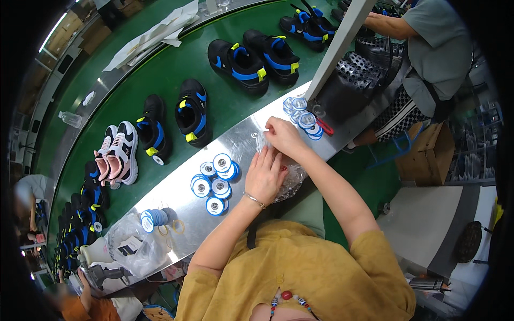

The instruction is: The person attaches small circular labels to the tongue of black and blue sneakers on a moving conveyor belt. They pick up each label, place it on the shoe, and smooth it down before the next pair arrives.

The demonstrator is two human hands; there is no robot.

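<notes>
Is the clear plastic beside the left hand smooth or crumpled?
Crumpled: the clear plastic beside the left hand shows many creases and scattered glints.

From the left grip [263,175], touching clear plastic [293,184], the curled right grip [282,135] lies at one o'clock, blue-rimmed discs [220,186] at nine, a black-and-blue shoe [199,109] at ten.

I'm seeing blue-and-white discs [215,206], black sneakers [238,67] with blue/neon-yellow accents, white-black-pink sneakers [126,152], green belt [225,109], mustard shirt [300,262], black-and-white checkered trousers [409,107].
</notes>
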